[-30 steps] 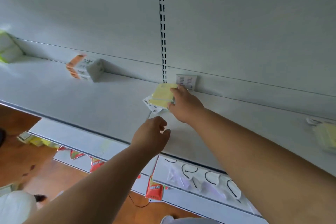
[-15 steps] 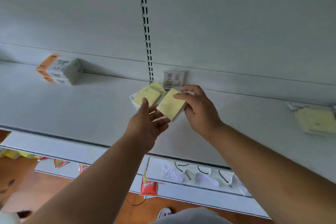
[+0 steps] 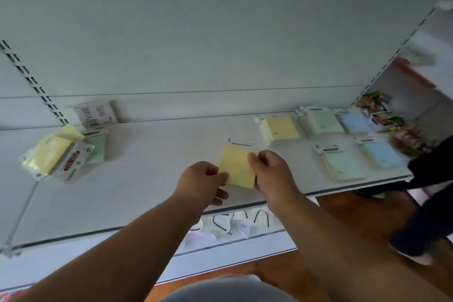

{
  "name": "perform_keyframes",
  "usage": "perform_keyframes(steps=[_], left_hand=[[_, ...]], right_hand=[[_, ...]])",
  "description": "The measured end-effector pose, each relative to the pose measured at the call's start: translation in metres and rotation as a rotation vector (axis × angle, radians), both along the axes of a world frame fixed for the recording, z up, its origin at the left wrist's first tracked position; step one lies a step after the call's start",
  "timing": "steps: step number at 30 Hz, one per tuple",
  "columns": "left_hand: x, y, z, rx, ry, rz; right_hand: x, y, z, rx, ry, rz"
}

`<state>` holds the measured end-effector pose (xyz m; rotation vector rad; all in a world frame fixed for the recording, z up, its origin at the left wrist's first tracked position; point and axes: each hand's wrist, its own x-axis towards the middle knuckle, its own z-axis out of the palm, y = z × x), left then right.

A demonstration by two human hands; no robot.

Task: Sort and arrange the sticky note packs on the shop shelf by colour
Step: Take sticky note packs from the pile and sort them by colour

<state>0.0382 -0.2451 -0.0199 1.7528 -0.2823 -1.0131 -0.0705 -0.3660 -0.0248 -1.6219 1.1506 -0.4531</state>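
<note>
1. While both hands met over the middle of the white shop shelf (image 3: 147,191), the yellow sticky note pack (image 3: 236,169) was held between them, just above the shelf surface and left of the sorted rows.
2. The left hand (image 3: 201,185) pinched the pack's near left corner with curled fingers; the right hand (image 3: 272,174) gripped its right edge, thumb and fingers clamped on it.
3. To the right, packs lay grouped by colour: a yellow stack (image 3: 282,129) at the far edge, green packs (image 3: 323,121) beside it, blue packs (image 3: 355,122) further right, with another green pack (image 3: 343,167) and blue pack (image 3: 382,154) nearer the shelf front.
4. At the far left sat an unsorted heap (image 3: 61,152), with a yellow pack lying partly over a green one (its carded backing faced up), and a small white labelled box (image 3: 95,114) against the back panel.
5. Judged from this, the held pack belonged with the yellow stack, which was near but not touching.
6. Risks: a corner pinch could let the slick wrapper slip and drop the pack off the shelf front; setting it down carelessly could nudge the yellow stack into the green packs and blur the colour rows; the picture was motion-blurred, so exact finger contact was uncertain.
</note>
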Motion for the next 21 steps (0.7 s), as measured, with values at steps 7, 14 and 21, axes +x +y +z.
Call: perform_keyframes(steps=[7,14,21], left_hand=[[-0.068,-0.091,0.000,0.380,-0.536,-0.410],[-0.102,-0.139,-0.002,0.578,-0.785,-0.417],[-0.105,-0.112,-0.002,0.505,-0.804,-0.176]], right_hand=[[-0.070,-0.109,0.002,-0.305,0.492,0.233],[-0.075,-0.151,0.008,-0.578,0.714,0.406],[-0.064,-0.124,0.014,-0.675,0.461,0.494]])
